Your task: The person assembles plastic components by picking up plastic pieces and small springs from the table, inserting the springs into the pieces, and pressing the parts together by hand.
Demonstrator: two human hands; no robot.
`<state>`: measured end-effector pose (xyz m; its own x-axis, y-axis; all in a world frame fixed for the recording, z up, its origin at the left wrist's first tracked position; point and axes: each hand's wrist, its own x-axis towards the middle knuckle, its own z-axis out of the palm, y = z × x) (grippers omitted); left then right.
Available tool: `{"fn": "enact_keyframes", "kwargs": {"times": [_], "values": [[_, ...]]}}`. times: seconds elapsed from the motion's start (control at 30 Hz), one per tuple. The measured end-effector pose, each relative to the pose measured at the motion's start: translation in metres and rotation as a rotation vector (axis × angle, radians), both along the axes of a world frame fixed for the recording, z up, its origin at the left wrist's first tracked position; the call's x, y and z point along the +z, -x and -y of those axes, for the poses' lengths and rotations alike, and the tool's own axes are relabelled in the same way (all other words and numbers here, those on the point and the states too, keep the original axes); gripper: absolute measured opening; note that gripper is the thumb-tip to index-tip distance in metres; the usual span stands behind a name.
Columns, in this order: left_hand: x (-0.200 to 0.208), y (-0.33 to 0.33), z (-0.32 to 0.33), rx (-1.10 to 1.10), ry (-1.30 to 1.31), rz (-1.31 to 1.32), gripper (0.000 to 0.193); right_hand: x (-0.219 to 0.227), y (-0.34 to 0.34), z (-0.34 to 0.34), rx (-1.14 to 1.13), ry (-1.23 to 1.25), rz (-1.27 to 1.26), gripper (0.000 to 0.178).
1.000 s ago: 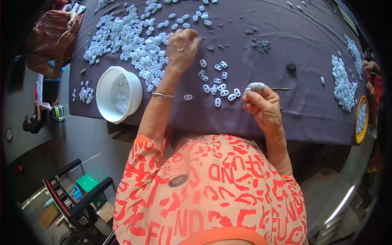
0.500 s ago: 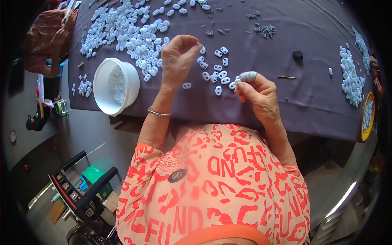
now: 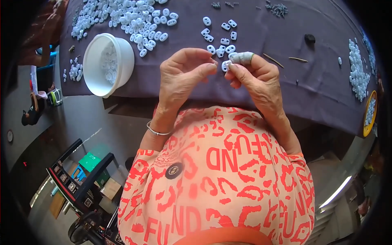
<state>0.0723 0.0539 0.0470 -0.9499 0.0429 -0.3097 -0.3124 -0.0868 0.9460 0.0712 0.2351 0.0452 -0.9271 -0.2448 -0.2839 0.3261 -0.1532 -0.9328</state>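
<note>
My left hand point(image 3: 184, 73) is closed in a pinch, thumb against index finger. A tiny thing shows at its fingertips, too small to name. Close by on the right, my right hand point(image 3: 258, 76) grips a small white oval plastic piece with two holes point(image 3: 225, 66) between thumb and index finger. Grey-white tape point(image 3: 241, 58) wraps that index finger. The fingertips of both hands are slightly apart. Just beyond them, several similar white oval pieces point(image 3: 225, 41) lie loosely on the dark tablecloth point(image 3: 261, 41).
A white bucket point(image 3: 127, 57) with white pieces stands left, before a large heap of pieces point(image 3: 141, 22). Small dark screws point(image 3: 279, 10) lie at the back. Rightward are two thin sticks point(image 3: 298, 59), a black lump point(image 3: 310, 38), another pile point(image 3: 357, 69) and a yellow-rimmed dish point(image 3: 370, 114).
My left hand has come nearer to my right hand from over the table. My right hand still holds a white piece. A second stick has come into sight, and the whole view has shifted.
</note>
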Motion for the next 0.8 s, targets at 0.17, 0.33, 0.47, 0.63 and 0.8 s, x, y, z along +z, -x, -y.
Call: {"fn": "enact_keyframes", "kwargs": {"times": [0.17, 0.33, 0.47, 0.63, 0.8], "values": [[0.006, -0.013, -0.004, -0.001, -0.057, 0.032, 0.023, 0.005, -0.007, 0.001, 0.041, -0.064, 0.014, 0.014], [0.004, -0.018, -0.006, -0.007, -0.077, 0.025, 0.023, 0.002, -0.014, 0.001, 0.033, -0.1, 0.0, 0.013], [0.002, -0.019, -0.008, -0.015, -0.065, 0.011, 0.023, 0.001, -0.016, -0.001, 0.045, -0.129, -0.001, 0.013], [0.003, -0.019, -0.01, -0.011, -0.039, 0.024, 0.024, 0.0, -0.016, -0.002, 0.049, -0.136, -0.004, 0.012], [0.003, -0.019, -0.011, -0.017, -0.017, 0.028, 0.023, -0.002, -0.016, -0.002, 0.046, -0.102, -0.004, 0.013]]}}
